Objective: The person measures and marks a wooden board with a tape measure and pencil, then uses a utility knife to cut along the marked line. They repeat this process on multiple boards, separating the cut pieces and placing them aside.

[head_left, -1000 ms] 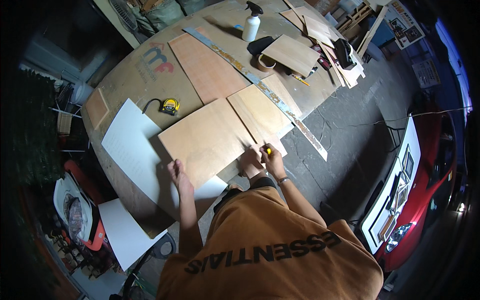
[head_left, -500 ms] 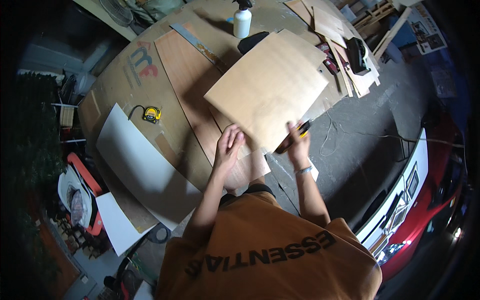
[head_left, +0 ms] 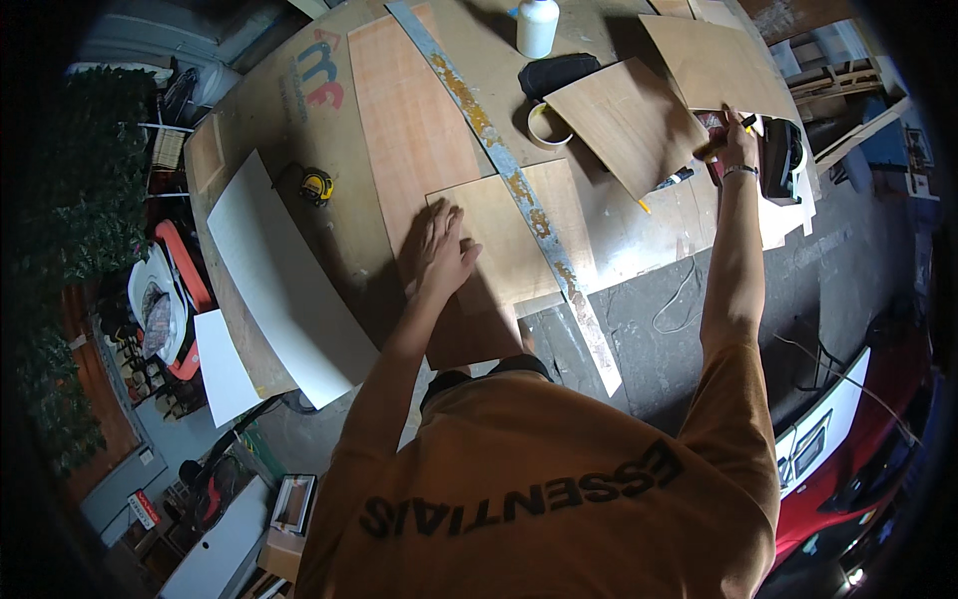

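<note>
- The plywood sheet point(head_left: 627, 120) held up before the chest half a second ago now lies on the bench at one o'clock, beside the tape roll point(head_left: 544, 122).
- Right hand point(head_left: 736, 140) has let it go; fingers closed around a pencil.
- Left hand point(head_left: 439, 250) rests open, fingers spread, flat on the near panel point(head_left: 519, 235) at eleven o'clock, under the long metal straightedge point(head_left: 519, 190).

4 plywood panels point(head_left: 514, 235), 1 tape measure point(head_left: 317, 186)
</note>
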`<action>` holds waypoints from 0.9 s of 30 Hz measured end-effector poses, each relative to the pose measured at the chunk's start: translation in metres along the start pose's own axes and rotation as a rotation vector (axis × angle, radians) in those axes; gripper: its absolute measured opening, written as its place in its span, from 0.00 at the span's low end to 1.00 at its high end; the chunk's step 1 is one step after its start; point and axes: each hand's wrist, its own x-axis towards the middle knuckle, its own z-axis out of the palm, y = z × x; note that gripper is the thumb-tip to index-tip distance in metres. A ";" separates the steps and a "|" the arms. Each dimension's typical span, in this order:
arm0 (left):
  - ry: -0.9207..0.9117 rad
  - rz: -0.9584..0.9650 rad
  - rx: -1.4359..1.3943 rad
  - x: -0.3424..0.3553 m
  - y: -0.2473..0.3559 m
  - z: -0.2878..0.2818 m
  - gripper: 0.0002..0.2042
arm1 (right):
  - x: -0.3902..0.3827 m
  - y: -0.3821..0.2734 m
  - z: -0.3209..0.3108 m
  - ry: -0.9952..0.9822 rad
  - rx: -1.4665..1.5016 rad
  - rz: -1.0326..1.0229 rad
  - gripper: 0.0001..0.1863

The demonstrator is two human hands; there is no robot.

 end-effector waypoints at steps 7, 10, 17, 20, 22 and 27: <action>-0.099 -0.031 0.235 0.060 0.022 0.005 0.38 | -0.155 0.073 -0.067 0.007 -0.948 -0.689 0.12; -0.159 -0.073 0.262 0.074 0.022 0.002 0.37 | -0.303 0.130 -0.097 -0.276 -1.257 -0.388 0.23; -0.265 -0.132 0.301 0.109 0.016 -0.005 0.37 | -0.412 0.181 -0.103 -0.345 -1.288 -0.454 0.25; -0.285 -0.099 0.240 0.108 0.001 0.000 0.34 | -0.380 0.167 -0.116 -0.401 -1.188 -0.506 0.20; -0.309 -0.076 0.036 0.092 -0.017 -0.001 0.28 | -0.354 0.155 -0.125 -0.416 -1.198 -0.523 0.19; -0.227 -0.268 -0.417 -0.016 -0.072 -0.032 0.12 | -0.317 0.144 -0.128 -0.454 -1.243 -0.562 0.22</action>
